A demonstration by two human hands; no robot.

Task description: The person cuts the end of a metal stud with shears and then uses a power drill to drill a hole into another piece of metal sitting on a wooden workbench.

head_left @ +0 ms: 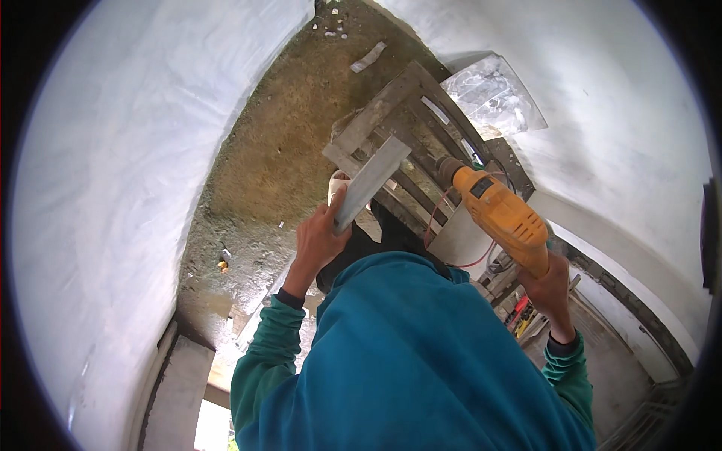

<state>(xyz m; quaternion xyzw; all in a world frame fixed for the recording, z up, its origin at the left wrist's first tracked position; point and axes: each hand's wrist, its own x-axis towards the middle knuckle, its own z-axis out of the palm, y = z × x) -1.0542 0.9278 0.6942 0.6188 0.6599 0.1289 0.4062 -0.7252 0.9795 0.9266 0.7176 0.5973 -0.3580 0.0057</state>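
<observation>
Plank: a flat grey plank [374,180] sits just off the middle of the view towards 12 o'clock, tilted, with its far end pointing to about 1 o'clock.
Left hand: the left hand [320,240], between 8 and 9 o'clock, is closed around the plank's near end, a finger lying along its edge.
Drill: an orange power drill [505,214] lies across 3 o'clock, its nose aimed towards 10 or 11 o'clock; whether a bit is fitted I cannot tell.
Right hand: the right hand [547,286], between 3 and 4 o'clock, is wrapped around the drill's handle; the trigger finger is hidden.
Frame: a slatted wooden frame [380,113] stands at about 12 to 1 o'clock, behind the plank; whether the two touch is unclear.
Wire: a thin red wire [434,215] loops below the drill, near the frame.
Floor: the stained floor [263,150] spreads around 10 o'clock.
Step in hand: this looks like positioning, with plank and drill both held but apart.
Next move: bringing the drill's nose to the plank would call for a firm left grip, fingers clear of the tip, and the wire kept out of the way.
</observation>
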